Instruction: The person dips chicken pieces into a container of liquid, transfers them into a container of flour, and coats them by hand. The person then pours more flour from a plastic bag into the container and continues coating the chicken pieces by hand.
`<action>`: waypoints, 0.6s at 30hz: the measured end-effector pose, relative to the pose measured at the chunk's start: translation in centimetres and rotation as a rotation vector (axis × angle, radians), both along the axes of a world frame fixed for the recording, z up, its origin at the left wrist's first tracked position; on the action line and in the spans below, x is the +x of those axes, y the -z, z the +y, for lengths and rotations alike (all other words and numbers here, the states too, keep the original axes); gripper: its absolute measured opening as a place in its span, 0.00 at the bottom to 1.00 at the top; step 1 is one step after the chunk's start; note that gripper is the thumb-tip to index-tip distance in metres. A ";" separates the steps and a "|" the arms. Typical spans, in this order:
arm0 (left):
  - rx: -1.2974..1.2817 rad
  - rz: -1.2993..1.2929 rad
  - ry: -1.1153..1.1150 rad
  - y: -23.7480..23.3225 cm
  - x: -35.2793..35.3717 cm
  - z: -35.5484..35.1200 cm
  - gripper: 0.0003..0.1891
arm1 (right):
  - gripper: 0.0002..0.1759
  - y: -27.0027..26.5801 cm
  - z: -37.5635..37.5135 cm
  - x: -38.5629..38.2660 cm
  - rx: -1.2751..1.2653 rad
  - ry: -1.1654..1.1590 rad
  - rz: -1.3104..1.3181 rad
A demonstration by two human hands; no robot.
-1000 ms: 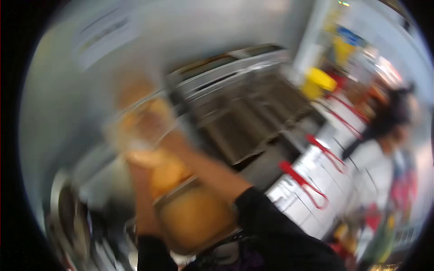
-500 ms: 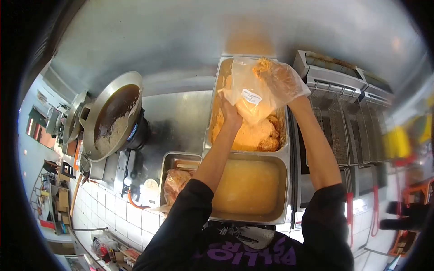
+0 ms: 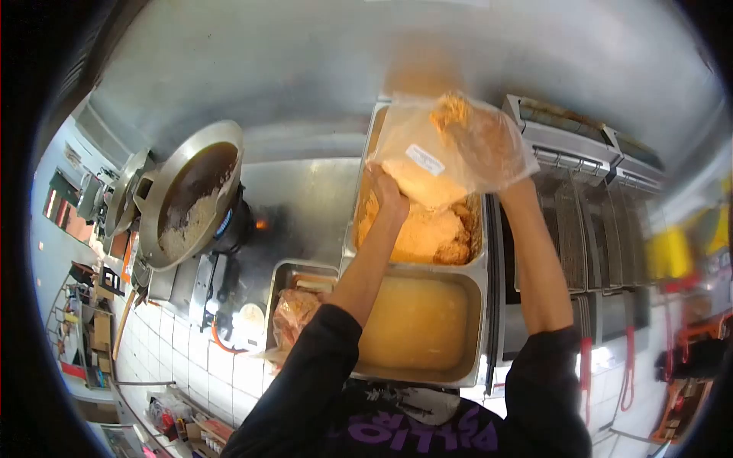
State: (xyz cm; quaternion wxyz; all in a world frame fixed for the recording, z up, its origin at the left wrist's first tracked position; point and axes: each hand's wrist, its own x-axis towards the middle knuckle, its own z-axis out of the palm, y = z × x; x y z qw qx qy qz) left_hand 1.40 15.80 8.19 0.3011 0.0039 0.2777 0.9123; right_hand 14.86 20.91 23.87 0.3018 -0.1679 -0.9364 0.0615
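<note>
A clear plastic bag (image 3: 424, 145) with a white label and orange powder inside hangs tilted over a metal tray (image 3: 365, 179) of orange powder (image 3: 420, 233). My left hand (image 3: 388, 187) grips the bag's lower left edge. On the right, my right hand (image 3: 489, 137) shows through the plastic, its fingers blurred by the film and coated with orange powder near the tips. Dark orange coated pieces (image 3: 456, 243) lie in the tray's lower right part, below the bag.
Nearer me is a tray of yellowish liquid (image 3: 416, 320), with a bagged meat tray (image 3: 294, 309) to its left. A large wok of dark oil (image 3: 195, 191) stands on a burner at left. Fryer baskets (image 3: 569, 229) are at right.
The bag has tipped further over, with its label turned and its powder spread along the lower edge. My right hand has moved slightly right.
</note>
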 end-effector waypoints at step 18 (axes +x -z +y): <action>-0.025 0.065 0.036 1.5 -1.9 0.5 0.21 | 0.16 1.6 0.3 1.1 0.158 0.051 -0.043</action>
